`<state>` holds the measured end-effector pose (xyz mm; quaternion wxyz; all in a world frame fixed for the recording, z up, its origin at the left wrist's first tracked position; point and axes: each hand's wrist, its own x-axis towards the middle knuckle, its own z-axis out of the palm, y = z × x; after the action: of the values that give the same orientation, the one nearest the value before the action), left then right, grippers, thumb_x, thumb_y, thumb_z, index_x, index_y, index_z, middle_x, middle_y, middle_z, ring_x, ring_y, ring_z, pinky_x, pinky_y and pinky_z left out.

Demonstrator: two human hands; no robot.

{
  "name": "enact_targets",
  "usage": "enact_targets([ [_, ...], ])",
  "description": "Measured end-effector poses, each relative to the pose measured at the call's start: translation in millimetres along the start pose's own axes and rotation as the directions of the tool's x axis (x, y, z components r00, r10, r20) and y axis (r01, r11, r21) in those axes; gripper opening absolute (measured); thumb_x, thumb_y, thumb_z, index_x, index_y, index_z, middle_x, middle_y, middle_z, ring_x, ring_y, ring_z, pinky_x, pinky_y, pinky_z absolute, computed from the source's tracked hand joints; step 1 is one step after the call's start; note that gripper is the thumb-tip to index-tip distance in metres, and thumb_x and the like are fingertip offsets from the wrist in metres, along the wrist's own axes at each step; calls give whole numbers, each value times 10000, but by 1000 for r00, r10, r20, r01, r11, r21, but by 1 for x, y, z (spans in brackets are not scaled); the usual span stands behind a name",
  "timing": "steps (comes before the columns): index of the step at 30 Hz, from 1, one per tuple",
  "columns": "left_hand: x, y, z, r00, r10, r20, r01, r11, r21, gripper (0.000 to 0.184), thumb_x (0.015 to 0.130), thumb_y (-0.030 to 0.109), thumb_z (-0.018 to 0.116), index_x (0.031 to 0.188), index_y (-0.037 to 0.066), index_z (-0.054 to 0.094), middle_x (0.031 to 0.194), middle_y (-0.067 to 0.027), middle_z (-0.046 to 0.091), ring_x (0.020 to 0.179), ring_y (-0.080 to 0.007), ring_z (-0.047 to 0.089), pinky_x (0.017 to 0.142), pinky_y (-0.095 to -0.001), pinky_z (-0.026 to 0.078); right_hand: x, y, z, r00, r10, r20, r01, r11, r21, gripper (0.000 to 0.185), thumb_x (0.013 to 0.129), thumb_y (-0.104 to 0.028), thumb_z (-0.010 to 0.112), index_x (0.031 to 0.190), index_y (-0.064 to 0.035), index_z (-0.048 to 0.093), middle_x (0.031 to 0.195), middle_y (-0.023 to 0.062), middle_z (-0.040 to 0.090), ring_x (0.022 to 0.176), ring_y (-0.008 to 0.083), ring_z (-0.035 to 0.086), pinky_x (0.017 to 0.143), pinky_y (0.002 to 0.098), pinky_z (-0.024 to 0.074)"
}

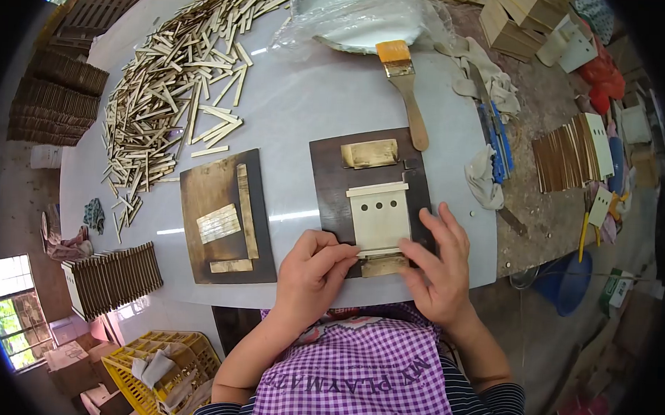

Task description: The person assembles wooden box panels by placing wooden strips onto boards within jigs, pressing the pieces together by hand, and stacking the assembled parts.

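Note:
A pale wooden panel with three holes (380,223) lies on a dark board (330,178) in front of me. One thin wooden strip (378,187) runs along its far edge, and a second, the near strip (380,252), lies along its near edge. My left hand (316,270) is closed, thumb and forefinger pinched at the left end of the near strip. At the other end, my right hand (443,268) touches the panel's near right corner with its forefinger, fingers spread. Wooden blocks (370,154) sit on the board beyond and below the panel.
A flat brush (404,92) lies beyond the board, beside a plastic-covered bowl (362,31). Left is another board with wood pieces (263,256). Loose strips (159,96) heap at far left. Stacked panels stand left (114,279) and right (568,158). A knife (485,99) lies right.

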<state>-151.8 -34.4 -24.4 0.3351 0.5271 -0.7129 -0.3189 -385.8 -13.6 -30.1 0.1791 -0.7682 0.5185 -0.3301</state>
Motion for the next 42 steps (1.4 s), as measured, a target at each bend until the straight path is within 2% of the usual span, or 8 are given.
enact_targets([
  [9,-1,3,1,1000,-11,8,11,999,49,261,769,-41,804,996,77,755,886,-56,594,783,-200,603,639,-297,479,4,-4,5,993,-60,104,68,995,-72,405,825,-325,799,1210,-212,747,1524,201,462,1468,450,314,1115,611,311],
  [21,0,5,-5,998,-9,64,5,997,73,272,813,-40,772,1061,74,767,929,-75,655,777,-188,637,669,-294,517,10,-10,6,991,-7,132,22,994,-107,384,819,-375,803,1151,-188,761,1545,191,450,1488,446,285,1142,615,267],
  [24,-3,19,-18,977,-188,100,193,981,-38,307,844,-35,749,1139,50,753,997,-83,709,754,-146,649,695,-271,532,10,-11,7,992,5,125,10,992,-126,381,818,-380,804,1144,-187,761,1551,193,445,1491,446,280,1144,616,263],
  [28,-4,26,-35,935,-237,264,278,951,-131,356,897,11,730,1250,37,698,1098,-150,728,718,-146,675,629,-274,541,8,-10,6,994,17,112,0,988,-151,374,820,-386,802,1135,-187,761,1553,195,445,1495,446,275,1142,616,264],
  [33,-2,33,-35,907,-259,332,325,932,-160,392,898,5,724,1286,32,675,1138,-156,724,696,-122,667,616,-268,534,5,-5,4,995,17,103,1,984,-180,376,841,-419,778,1139,-189,757,1547,196,456,1496,446,275,1140,609,273],
  [37,-2,29,-26,914,-245,324,304,942,-143,441,865,31,763,1294,17,661,1142,-153,688,756,-185,672,660,-313,547,2,-4,4,997,-13,80,24,989,-144,406,865,-452,746,1162,-175,745,1539,196,466,1495,443,281,1139,598,286],
  [40,-2,22,-4,972,90,215,-139,966,220,583,764,66,845,1317,53,660,1081,-113,638,834,-230,635,706,-328,533,0,-1,5,997,-28,77,42,982,-185,429,877,-467,731,1177,-160,737,1535,192,470,1493,438,289,1138,593,292],
  [42,-3,15,-1,963,127,237,-187,950,252,604,749,83,855,1319,53,656,1087,-119,623,858,-250,630,707,-340,532,-3,-1,5,997,-24,72,39,978,-206,440,883,-474,723,1184,-152,733,1533,190,472,1492,436,292,1137,590,296],
])
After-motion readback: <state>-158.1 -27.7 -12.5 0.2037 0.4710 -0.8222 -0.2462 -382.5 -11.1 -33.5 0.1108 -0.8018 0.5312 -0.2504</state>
